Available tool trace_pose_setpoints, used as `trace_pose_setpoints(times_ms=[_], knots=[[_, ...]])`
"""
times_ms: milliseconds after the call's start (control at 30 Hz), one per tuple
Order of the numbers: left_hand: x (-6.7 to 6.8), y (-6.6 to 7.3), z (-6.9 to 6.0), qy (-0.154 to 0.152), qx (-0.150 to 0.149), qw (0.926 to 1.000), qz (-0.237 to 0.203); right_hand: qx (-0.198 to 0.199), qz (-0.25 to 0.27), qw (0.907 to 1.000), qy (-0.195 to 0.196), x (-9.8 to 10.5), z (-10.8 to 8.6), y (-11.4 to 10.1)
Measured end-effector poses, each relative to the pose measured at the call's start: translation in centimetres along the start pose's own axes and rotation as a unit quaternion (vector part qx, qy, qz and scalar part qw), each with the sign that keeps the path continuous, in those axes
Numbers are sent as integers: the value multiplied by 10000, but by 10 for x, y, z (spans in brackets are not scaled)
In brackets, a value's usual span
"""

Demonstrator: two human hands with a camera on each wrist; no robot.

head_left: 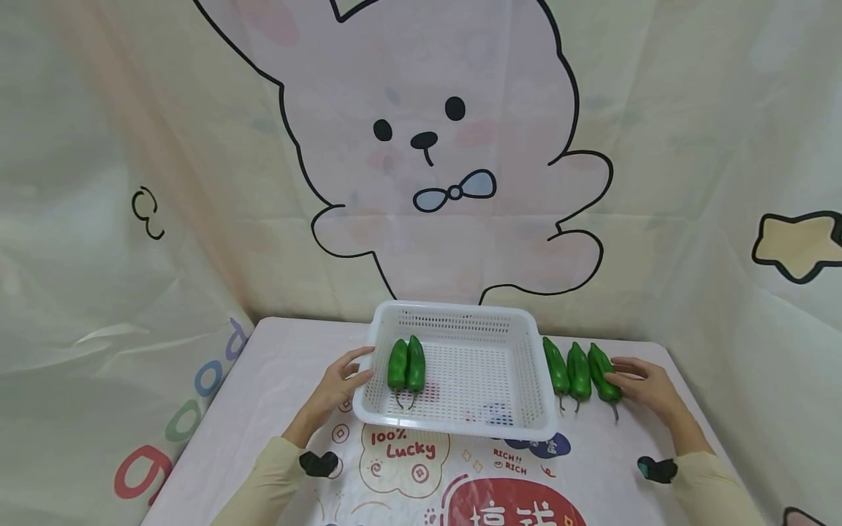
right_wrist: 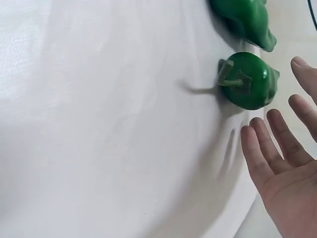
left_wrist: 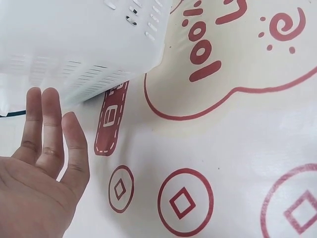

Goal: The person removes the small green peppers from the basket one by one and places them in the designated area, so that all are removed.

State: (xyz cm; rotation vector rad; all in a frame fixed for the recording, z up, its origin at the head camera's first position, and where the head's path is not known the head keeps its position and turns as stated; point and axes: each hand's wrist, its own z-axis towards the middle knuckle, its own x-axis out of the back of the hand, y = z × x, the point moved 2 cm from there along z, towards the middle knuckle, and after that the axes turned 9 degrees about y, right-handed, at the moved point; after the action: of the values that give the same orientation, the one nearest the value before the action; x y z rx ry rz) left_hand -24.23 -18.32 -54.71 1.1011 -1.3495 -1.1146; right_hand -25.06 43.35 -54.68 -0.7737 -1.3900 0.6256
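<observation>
A white perforated plastic basket (head_left: pixel 454 428) sits on the table, with two green peppers side by side in its left part, the left pepper (head_left: pixel 397 364) and the right pepper (head_left: pixel 416 365). My left hand (head_left: pixel 334 387) is at the basket's left side, fingers extended; in the left wrist view its fingertips appear close to the basket wall (left_wrist: pixel 94 39), contact unclear. Right of the basket lie three more green peppers in a row: the nearest to it (head_left: pixel 556 367), a middle one (head_left: pixel 579 372) and the outer one (head_left: pixel 601 371). Beside that outer pepper is my right hand (head_left: pixel 647 386), fingers spread and loosely bent, gripping nothing.
A white printed cloth (head_left: pixel 421 504) with red lettering covers the table. Behind it hangs a curtain (head_left: pixel 513 248) with a cartoon animal, and similar sheets enclose both sides. Dark wrist straps (head_left: pixel 319 464) show at the sleeves.
</observation>
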Motion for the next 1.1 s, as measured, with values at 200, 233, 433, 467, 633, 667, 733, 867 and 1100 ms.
trace_pose_setpoints(times_ms=[200, 233, 433, 467, 633, 667, 733, 867, 1100], knots=[[0, -1, 0, 38, 56, 9999, 80, 274, -22, 9995, 181, 7, -8, -3], [0, -1, 0, 35, 38, 10000, 73, 323, -16, 9992, 225, 7, -10, -5], [2, -2, 0, 57, -21, 10000, 23, 719, -37, 9959, 547, 10, -15, -29], [1, -2, 0, 52, -18, 10000, 21, 775, -15, 9953, 588, 10, -16, -35], [0, 0, -1, -29, -65, 10000, -47, 1050, 135, 9913, 785, 7, -19, -64], [0, 0, -1, -34, -61, 10000, -49, 1104, 216, 9904, 800, 6, -19, -71], [-1, 0, -1, -21, -60, 10000, -47, 1243, 395, 9881, 815, 1, -19, -85], [-1, 0, -2, 69, -56, 10000, -20, 1448, 588, 9848, 759, -8, -19, -114], [-2, 2, -3, 108, -116, 9999, 29, 1860, 933, 9770, 472, -25, -11, -157]])
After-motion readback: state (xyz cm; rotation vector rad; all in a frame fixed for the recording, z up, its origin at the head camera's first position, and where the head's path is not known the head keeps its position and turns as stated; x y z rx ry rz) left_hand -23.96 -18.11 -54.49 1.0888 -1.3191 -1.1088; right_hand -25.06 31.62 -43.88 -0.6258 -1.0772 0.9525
